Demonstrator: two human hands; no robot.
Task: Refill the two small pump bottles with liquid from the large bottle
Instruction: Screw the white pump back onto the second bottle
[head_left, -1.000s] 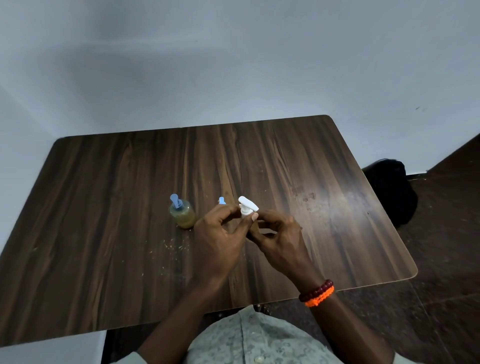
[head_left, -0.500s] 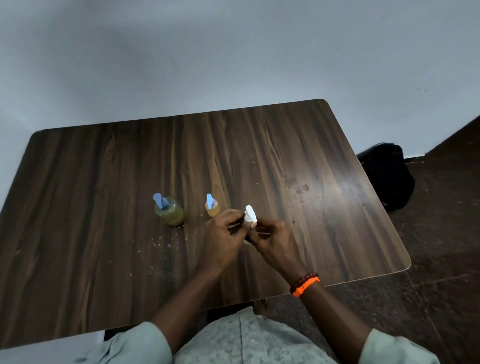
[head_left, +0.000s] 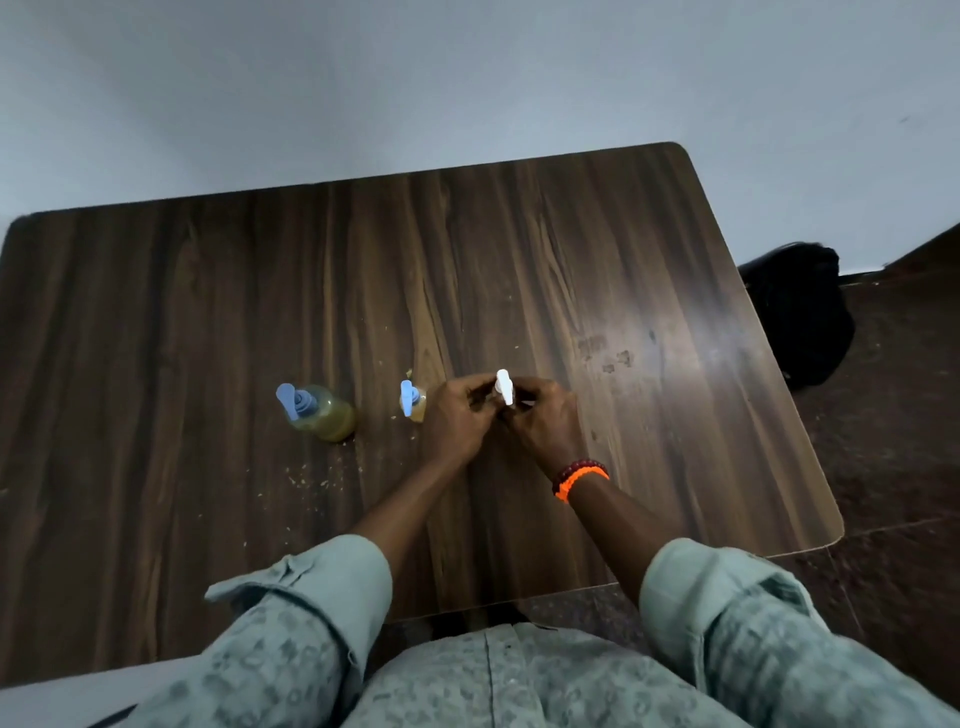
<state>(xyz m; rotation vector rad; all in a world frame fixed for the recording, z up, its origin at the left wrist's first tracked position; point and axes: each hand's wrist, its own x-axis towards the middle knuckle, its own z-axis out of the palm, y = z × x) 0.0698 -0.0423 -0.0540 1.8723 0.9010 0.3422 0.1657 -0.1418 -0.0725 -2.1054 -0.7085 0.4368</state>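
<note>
1. Dark wood-grain table (head_left: 597, 270) fills the view, set against a pale grey wall (head_left: 415, 78), with brown floor showing to the right.
2. Both hands meet near the table's middle. The left hand (head_left: 457, 415) and the right hand (head_left: 545, 421) have their fingers curled around a small bottle with a white pump (head_left: 504, 385); only the pump top shows between them, the bottle body being hidden.
3. The white pump stands roughly upright, its nozzle pointing away from the person.
4. Just left of the left hand, touching or nearly touching it, stands a small pump bottle with a blue pump (head_left: 412, 400) and yellowish liquid.
5. Further left, well apart from the hands, stands the large bottle (head_left: 319, 413), also blue-pumped and holding yellow-green liquid.
6. Pale crumbs (head_left: 311, 478) are scattered on the table in front of the large bottle.
7. The right wrist wears an orange band and dark red beads (head_left: 579, 478); both sleeves are rolled, pale green.
8. A black bag (head_left: 800, 312) sits on the floor beyond the table's right edge.
</note>
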